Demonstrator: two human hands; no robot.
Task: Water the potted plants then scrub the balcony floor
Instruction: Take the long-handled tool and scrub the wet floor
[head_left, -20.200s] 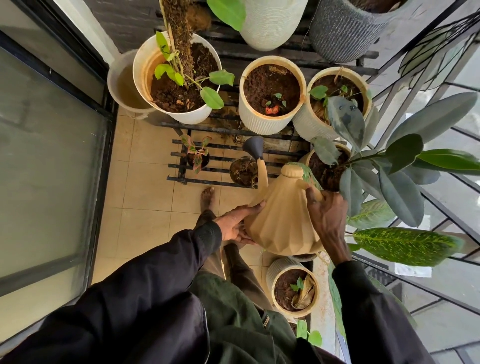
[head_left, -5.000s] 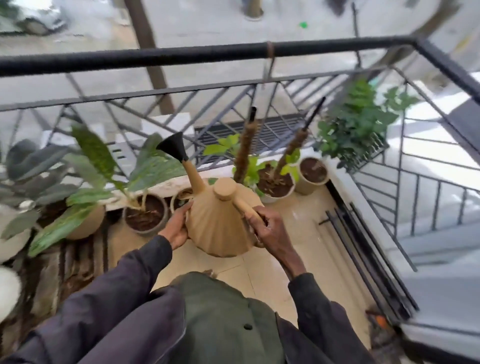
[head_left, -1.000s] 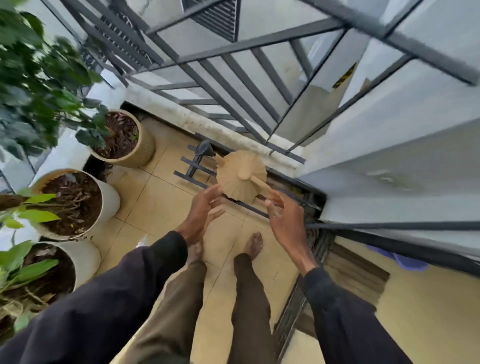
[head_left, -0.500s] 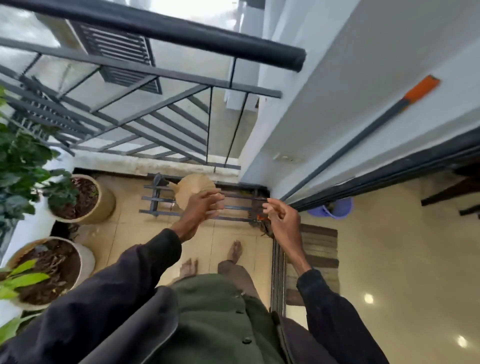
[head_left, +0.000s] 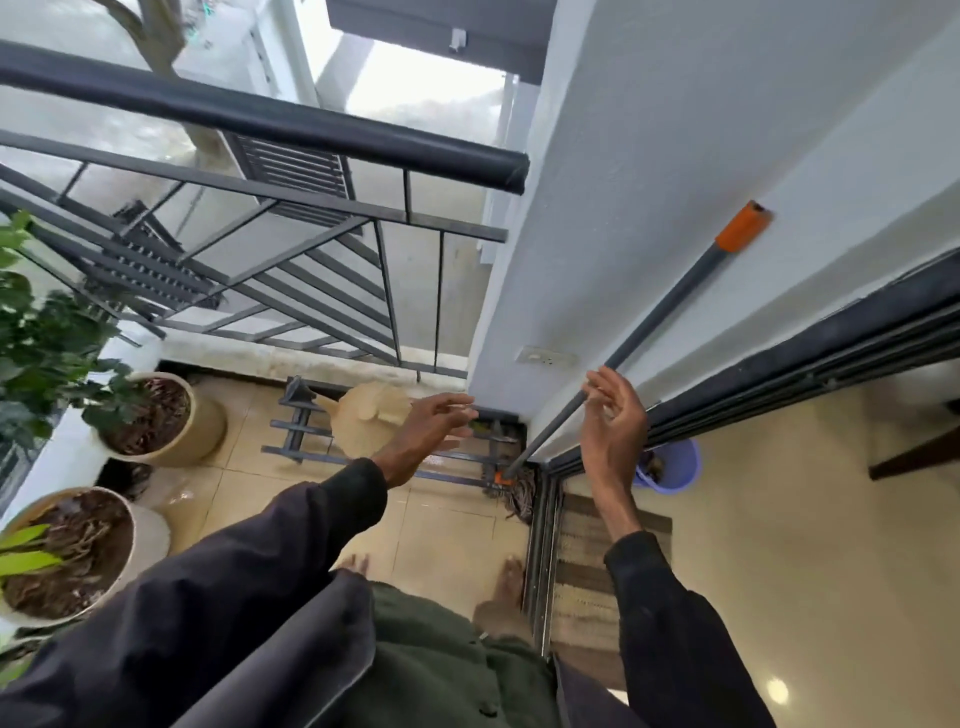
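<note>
The tan watering can (head_left: 366, 418) stands on a low black metal rack (head_left: 306, 441) in the balcony's far corner, with no hand on it. A mop (head_left: 660, 322) with a grey shaft and orange grip leans against the white wall, its head (head_left: 514, 488) on the floor by the door track. My right hand (head_left: 613, 421) is open right beside the shaft, fingers spread, not gripping it. My left hand (head_left: 434, 423) hovers open above the rack, in front of the can. Two potted plants (head_left: 156, 421) (head_left: 67, 551) stand at the left.
The black railing (head_left: 260, 119) closes the balcony's far side. A sliding door track (head_left: 540, 545) and a striped doormat (head_left: 587, 566) lie at the right, with a blue bucket (head_left: 670, 467) inside the room. My bare feet stand on the tan tiles (head_left: 441, 525).
Both hands have let go of the watering can, which now rests on the rack. My head has lifted and my right hand has moved up and right to the mop shaft.
</note>
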